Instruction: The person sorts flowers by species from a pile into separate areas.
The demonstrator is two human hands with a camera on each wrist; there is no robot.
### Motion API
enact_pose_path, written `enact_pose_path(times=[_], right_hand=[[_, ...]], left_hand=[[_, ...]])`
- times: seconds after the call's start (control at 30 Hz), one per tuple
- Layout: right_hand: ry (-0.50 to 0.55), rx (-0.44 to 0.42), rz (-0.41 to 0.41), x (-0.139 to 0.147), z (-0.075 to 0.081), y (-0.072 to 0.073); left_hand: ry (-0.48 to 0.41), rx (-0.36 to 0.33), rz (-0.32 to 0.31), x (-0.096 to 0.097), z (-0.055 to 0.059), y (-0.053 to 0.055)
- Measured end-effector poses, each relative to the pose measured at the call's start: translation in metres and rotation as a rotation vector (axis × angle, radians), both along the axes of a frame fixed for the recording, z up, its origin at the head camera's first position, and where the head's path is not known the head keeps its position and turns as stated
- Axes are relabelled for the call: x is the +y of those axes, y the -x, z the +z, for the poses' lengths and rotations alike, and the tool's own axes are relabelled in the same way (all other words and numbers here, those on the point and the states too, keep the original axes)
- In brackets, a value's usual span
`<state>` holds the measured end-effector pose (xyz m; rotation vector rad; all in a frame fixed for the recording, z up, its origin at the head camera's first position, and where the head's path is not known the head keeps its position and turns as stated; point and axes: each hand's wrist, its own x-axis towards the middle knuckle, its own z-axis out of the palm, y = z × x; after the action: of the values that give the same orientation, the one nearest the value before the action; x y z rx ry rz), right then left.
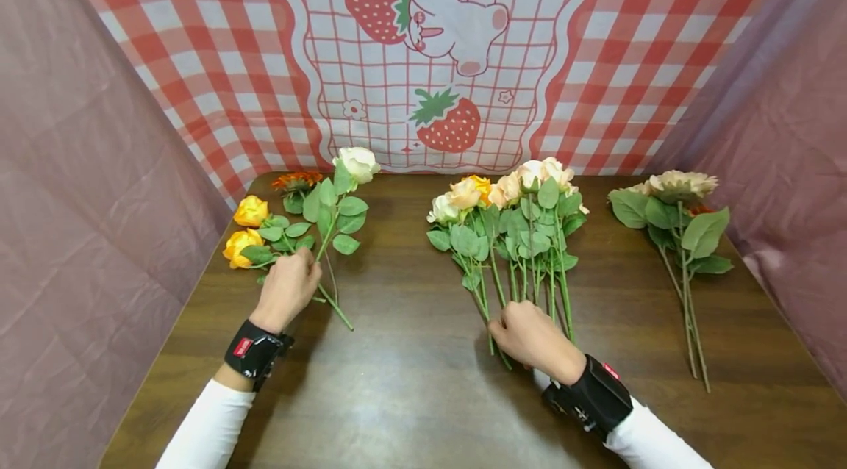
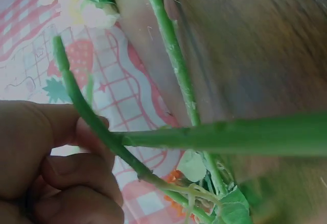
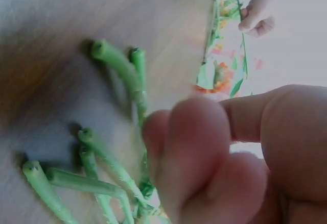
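Observation:
At the table's left side my left hand [image 1: 291, 285] pinches the stem of a white rose [image 1: 358, 164] between thumb and fingers. Beside it lie two yellow-orange roses [image 1: 251, 212] and an orange-red flower [image 1: 298, 181]. In the left wrist view, a thick green stem [image 2: 230, 134] crosses close to the fingertips. My right hand [image 1: 532, 337], fingers curled, is over the lower stems of a row of peach and white roses [image 1: 508, 190] in the middle. The right wrist view has cut stem ends [image 3: 99, 49] beside its fingertips; whether it grips one is hidden.
Large pale flowers [image 1: 681, 186] with broad leaves lie at the right of the brown wooden table [image 1: 397, 381]. A red checked cloth [image 1: 218, 50] hangs behind the table's far edge. Pink drapes [image 1: 73, 197] stand along both sides.

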<state>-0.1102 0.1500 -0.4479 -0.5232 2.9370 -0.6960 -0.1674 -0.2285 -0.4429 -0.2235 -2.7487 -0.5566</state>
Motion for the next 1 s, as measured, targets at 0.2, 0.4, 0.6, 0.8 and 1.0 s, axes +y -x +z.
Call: enact_pose_path(times=[0.2,0.4,0.6,0.8,1.0], right_hand=[[0.042,0.071,-0.026,-0.002,0.005,-0.006],[0.095,0.114,0.008,-0.009,0.012,-0.014],[0.166,0.146,0.056,-0.016,0.019,-0.02],[0.265,0.144,0.126,-0.023,0.022,-0.025],[0.381,0.092,0.214,-0.033,0.023,-0.031]], left_hand=[[-0.041,0.097,-0.068,0.005,0.005,-0.002],[-0.065,0.169,-0.113,0.015,0.016,-0.008],[-0.087,0.223,-0.162,0.027,0.027,-0.014],[-0.132,0.285,-0.286,0.045,0.04,-0.024],[-0.21,0.244,-0.412,0.072,0.045,-0.04]])
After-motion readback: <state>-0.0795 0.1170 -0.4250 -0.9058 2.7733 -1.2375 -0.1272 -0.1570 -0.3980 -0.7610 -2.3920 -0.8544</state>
